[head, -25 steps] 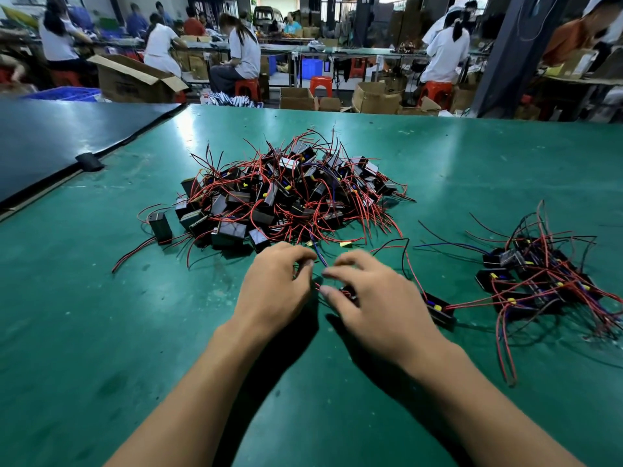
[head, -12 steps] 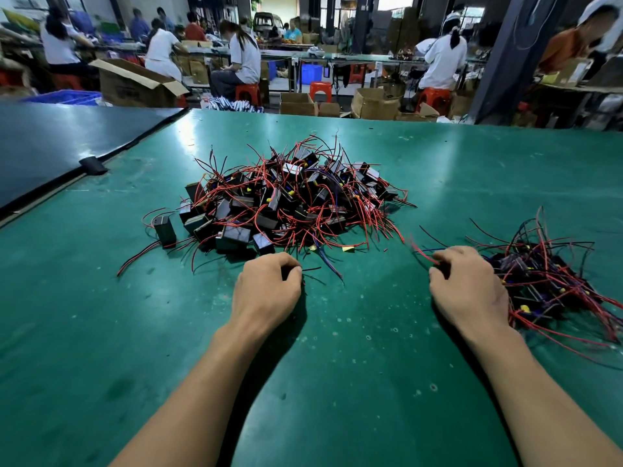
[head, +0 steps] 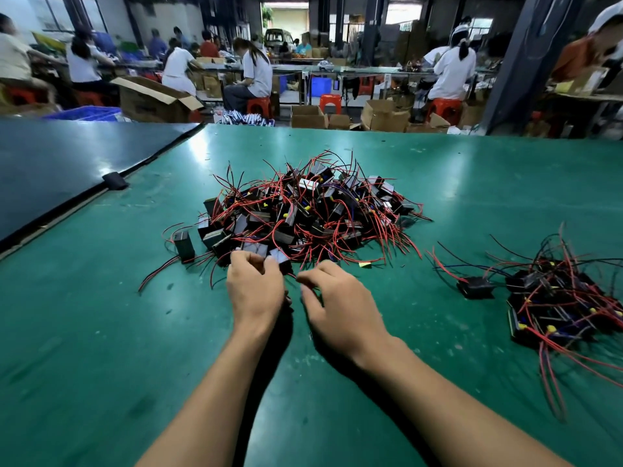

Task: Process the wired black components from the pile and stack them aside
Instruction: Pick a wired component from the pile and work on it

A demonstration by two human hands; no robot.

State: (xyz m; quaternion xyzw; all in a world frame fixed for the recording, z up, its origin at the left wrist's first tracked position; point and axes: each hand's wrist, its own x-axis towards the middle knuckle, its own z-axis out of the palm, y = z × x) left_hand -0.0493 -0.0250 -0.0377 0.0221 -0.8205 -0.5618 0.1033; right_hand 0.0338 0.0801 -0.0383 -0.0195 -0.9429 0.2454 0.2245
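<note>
Table (head: 101,348) smooth, glossy green; components (head: 303,210) black plastic; cardboard boxes (head: 384,117).

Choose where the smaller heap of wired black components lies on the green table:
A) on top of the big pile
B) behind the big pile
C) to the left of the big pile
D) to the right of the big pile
D: the smaller heap lies on the green table to the right of the big pile, with bare tabletop between them.

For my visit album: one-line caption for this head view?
Left hand and right hand at the near edge of a pile of red-wired black components on a green table; smaller stack at right.
</note>
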